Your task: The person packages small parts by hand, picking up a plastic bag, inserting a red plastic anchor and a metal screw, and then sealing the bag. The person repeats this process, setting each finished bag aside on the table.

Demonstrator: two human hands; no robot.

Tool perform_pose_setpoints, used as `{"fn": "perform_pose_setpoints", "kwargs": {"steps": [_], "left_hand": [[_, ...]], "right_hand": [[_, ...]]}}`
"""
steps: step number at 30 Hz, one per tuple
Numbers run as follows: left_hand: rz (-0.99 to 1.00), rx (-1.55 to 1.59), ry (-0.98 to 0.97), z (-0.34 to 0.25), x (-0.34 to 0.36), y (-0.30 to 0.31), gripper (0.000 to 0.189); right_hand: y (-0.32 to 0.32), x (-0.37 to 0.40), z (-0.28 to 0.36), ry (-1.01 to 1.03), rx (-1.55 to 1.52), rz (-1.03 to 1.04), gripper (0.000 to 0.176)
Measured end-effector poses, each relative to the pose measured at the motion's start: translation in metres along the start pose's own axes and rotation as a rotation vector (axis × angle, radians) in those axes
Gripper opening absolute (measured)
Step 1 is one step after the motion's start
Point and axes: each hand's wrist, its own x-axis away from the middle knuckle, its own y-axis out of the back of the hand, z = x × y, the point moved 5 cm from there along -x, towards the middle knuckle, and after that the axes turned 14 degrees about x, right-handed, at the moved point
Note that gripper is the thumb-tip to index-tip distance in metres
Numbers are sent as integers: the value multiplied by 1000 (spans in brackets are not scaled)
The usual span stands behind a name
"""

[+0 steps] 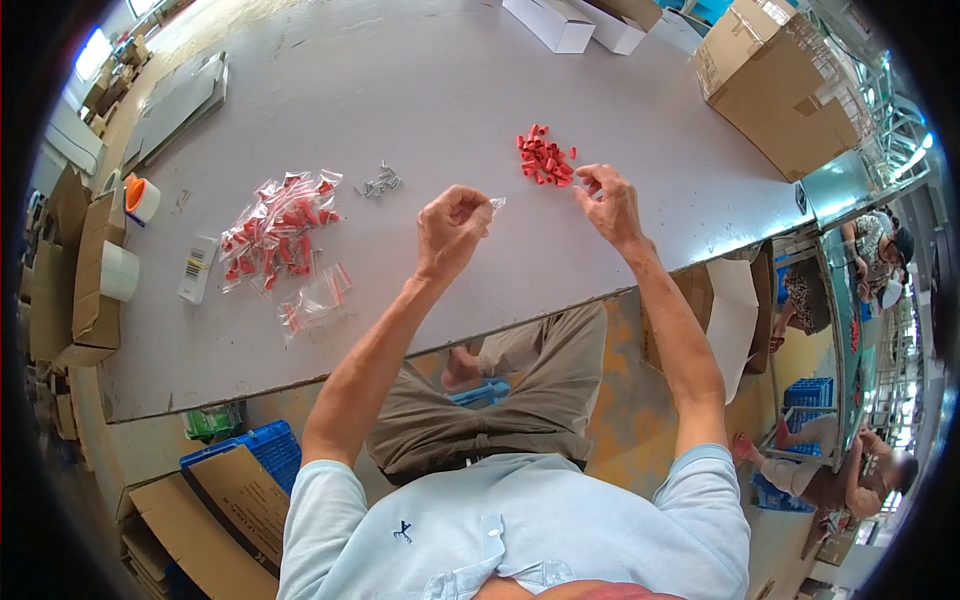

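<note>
My left hand (453, 230) is closed over the middle of the grey table (400, 90), pinching a small clear plastic bag (497, 205). My right hand (609, 205) has its fingers apart, beside a pile of small red caps (543, 157); nothing shows between them. Left of my left hand lie several small metal pins (379, 181). Farther left is a heap of clear bags with red pieces inside (275, 235), and a few flat bags (316, 301) rest just below it.
A tape roll (142, 199), a labelled white packet (196, 268) and an open carton (97, 270) are at the left. White boxes (553, 24) and a large cardboard box (777, 88) stand at the back. Two people sit at the far right.
</note>
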Motion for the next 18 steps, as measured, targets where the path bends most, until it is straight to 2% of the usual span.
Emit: {"fn": "perform_pose_setpoints", "kwargs": {"steps": [1, 3, 4, 6, 9, 13, 18], "left_hand": [[-9, -61, -2, 6, 1, 1, 5], [11, -71, 11, 14, 3, 5, 5], [30, -85, 2, 13, 1, 6, 5], [5, -45, 3, 13, -3, 9, 5], [-14, -18, 20, 12, -6, 9, 5], [1, -24, 40, 12, -6, 8, 4], [-4, -15, 34, 19, -9, 7, 5]], "right_hand": [[-2, -4, 3, -1, 5, 2, 24], [-9, -4, 8, -44, 202, 67, 30], [-11, -4, 13, -48, 207, 69, 30], [-14, -10, 12, -196, 229, 186, 40], [-22, -17, 10, -224, 209, 248, 44], [-30, -19, 5, -227, 221, 219, 42], [-28, -20, 6, -151, 164, 226, 28]]}}
